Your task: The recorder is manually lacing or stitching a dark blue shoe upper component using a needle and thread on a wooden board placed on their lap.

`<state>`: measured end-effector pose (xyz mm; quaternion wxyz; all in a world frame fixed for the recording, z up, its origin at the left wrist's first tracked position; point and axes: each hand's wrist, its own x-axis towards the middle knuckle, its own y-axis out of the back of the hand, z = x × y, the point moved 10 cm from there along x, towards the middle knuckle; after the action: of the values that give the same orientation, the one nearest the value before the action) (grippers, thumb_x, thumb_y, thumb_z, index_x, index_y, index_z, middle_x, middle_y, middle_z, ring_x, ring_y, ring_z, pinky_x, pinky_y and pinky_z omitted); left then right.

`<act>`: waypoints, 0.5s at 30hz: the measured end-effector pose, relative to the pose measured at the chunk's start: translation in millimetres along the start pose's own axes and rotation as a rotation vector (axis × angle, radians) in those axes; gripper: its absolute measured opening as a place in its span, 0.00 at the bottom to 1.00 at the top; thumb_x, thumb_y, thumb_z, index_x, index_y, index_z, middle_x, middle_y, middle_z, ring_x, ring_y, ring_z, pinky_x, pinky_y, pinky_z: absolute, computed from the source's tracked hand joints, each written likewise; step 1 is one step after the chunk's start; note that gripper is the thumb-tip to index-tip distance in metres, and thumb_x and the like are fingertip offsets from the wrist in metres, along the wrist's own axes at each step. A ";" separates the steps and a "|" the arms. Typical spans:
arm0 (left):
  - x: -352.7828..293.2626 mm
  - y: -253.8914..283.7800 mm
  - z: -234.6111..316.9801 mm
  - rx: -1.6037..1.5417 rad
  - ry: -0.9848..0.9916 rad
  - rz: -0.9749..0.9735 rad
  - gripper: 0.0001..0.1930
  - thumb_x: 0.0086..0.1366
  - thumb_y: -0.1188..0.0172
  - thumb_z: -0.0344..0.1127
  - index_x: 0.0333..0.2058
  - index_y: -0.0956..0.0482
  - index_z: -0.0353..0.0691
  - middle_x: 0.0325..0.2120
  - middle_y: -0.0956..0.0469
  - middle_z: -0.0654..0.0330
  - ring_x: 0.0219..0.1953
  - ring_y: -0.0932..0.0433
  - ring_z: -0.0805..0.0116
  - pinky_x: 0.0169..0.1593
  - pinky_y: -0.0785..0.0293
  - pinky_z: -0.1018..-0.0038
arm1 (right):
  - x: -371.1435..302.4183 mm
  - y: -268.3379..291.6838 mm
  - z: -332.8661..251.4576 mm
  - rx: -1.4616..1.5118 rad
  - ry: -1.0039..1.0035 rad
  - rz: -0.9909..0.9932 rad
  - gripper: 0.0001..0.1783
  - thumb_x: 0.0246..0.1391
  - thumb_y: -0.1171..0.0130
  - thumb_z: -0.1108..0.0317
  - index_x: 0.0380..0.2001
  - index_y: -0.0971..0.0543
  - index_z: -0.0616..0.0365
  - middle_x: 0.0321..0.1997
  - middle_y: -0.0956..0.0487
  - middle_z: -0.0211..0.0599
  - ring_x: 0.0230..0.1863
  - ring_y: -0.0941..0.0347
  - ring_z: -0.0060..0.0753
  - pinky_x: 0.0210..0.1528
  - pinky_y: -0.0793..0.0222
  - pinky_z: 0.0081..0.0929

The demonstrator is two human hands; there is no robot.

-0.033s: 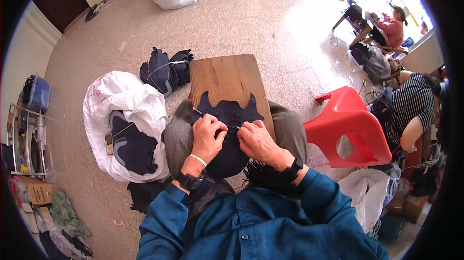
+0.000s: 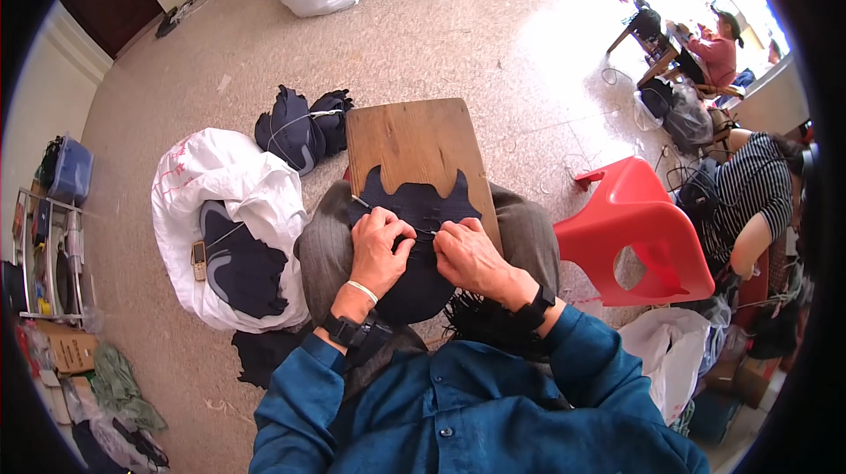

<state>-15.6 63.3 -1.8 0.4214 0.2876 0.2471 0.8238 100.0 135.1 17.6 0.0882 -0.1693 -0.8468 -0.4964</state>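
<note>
A dark navy fabric piece (image 2: 414, 289) with pointed upper corners lies over the near end of a wooden board (image 2: 414, 135) and hangs toward my lap. My left hand (image 2: 381, 249) is closed, thumb and forefinger pinching the fabric near its middle. A slim stick with a pale tip (image 2: 359, 201) shows just beyond its knuckles; whether the hand holds it I cannot tell. My right hand (image 2: 471, 254) is closed in a pinch on the fabric's right side. A tiny pale tip shows at its fingertips, too small to name. Between the hands the fabric is slightly puckered.
Left of my knee, a white sack (image 2: 220, 170) holds dark fabric pieces and a mobile phone (image 2: 199, 261). A tied dark bundle (image 2: 295, 135) sits beyond it. A red plastic stool (image 2: 634, 227) stands to my right, near a person in a striped top (image 2: 753, 183).
</note>
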 end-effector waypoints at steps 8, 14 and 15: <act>-6.0 24.0 -11.9 -0.337 0.089 0.066 0.08 0.55 0.32 0.25 0.35 0.18 0.39 0.36 0.25 0.56 0.42 0.24 0.53 0.49 0.28 0.61 | -7.6 -1.0 16.4 0.127 -0.165 0.031 0.04 0.55 0.39 0.72 0.31 0.25 0.57 0.34 0.25 0.39 0.38 0.26 0.45 0.48 0.35 0.41; -29.1 30.1 11.8 0.088 -0.057 0.013 0.10 0.54 0.32 0.24 0.35 0.20 0.38 0.39 0.24 0.55 0.44 0.25 0.51 0.51 0.29 0.59 | -6.5 17.0 -11.1 0.063 -0.111 0.198 0.08 0.53 0.34 0.69 0.32 0.25 0.55 0.35 0.26 0.38 0.40 0.26 0.44 0.48 0.35 0.40; -29.8 30.2 13.7 0.097 -0.069 0.025 0.10 0.54 0.32 0.24 0.36 0.20 0.37 0.39 0.23 0.55 0.44 0.25 0.51 0.51 0.29 0.59 | -3.5 13.3 -15.7 0.063 -0.110 0.198 0.08 0.53 0.34 0.69 0.32 0.25 0.55 0.35 0.26 0.38 0.40 0.26 0.44 0.48 0.35 0.40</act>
<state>-8.6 24.9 19.6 0.4049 0.3388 0.2682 0.8058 108.0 126.7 35.0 0.0953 -0.2764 -0.8446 -0.4485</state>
